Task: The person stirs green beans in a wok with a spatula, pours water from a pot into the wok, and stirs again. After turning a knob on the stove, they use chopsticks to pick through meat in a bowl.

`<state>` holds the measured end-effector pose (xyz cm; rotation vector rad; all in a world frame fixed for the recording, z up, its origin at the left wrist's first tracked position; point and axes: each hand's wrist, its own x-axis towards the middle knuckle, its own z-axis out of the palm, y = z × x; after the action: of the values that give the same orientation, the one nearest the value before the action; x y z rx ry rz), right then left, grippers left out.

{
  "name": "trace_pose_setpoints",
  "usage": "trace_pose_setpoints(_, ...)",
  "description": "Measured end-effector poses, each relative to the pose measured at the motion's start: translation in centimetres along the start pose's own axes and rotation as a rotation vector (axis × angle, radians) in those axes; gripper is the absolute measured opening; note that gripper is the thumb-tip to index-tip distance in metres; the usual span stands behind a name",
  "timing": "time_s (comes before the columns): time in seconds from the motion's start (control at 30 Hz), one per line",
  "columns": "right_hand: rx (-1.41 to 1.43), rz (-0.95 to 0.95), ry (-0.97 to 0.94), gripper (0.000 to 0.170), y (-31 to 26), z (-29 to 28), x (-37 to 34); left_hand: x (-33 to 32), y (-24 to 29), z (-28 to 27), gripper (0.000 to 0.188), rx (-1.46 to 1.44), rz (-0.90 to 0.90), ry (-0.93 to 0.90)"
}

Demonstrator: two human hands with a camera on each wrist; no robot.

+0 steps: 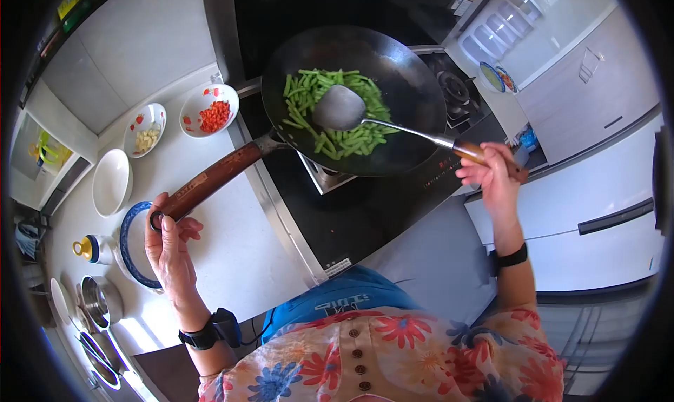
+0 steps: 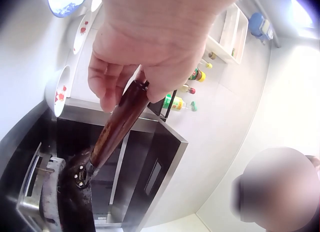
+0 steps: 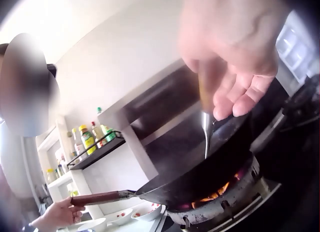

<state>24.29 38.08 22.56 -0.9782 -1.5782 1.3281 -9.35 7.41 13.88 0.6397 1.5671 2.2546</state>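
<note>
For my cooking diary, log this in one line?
left hand: brown wooden handle | right hand: wooden-handled metal spatula | green beans: in black wok | orange flame: lit

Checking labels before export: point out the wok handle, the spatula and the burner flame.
Wok handle point(image 1: 212, 181): head view, middle of the wooden grip.
Spatula point(image 1: 339, 108): head view, centre of the metal blade.
Burner flame point(image 3: 223, 189): right wrist view, bright orange part.
</note>
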Motion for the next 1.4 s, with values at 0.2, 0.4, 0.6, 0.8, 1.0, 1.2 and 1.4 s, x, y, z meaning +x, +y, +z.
trace_pose_setpoints(0.2, 0.185, 0.147, 0.039, 0.031, 2.0, 0.2, 3.6, -0.2, 0.6, 0.5, 0.034, 0.001, -0.005, -0.054)
trace_pose_setpoints(0.4, 0.001, 0.060, 0.110, 0.034, 0.1, -4.0, 2.6, -0.3, 0.6, 0.9, 0.036, 0.022, 0.022, -0.019)
trace_pose_setpoints(0.6, 0.046, 0.096, 0.083, 0.033, -0.6, -2.4, 3.3, -0.3, 1.1, 1.1, 0.036, 0.014, 0.006, -0.034)
trace_pose_setpoints(0.8, -0.001, 0.050, 0.100, 0.033, 0.4, -1.5, 3.5, -0.5, 1.1, 1.5, 0.037, 0.018, 0.018, 0.015)
trace_pose_setpoints(1.0, -0.080, -0.091, 0.129, 0.034, -4.5, -3.6, 5.1, -0.4, 1.0, 1.1, 0.038, 0.032, -0.007, -0.002)
trace_pose_setpoints(1.2, 0.227, 0.145, 0.103, 0.029, 1.1, 0.8, 6.4, -0.4, 1.1, 1.2, 0.039, 0.044, 0.006, -0.021)
trace_pose_setpoints(1.4, 0.062, 0.083, 0.090, 0.029, 1.5, -1.9, 2.9, -0.3, 0.7, 0.8, 0.039, 0.021, 0.001, -0.017)
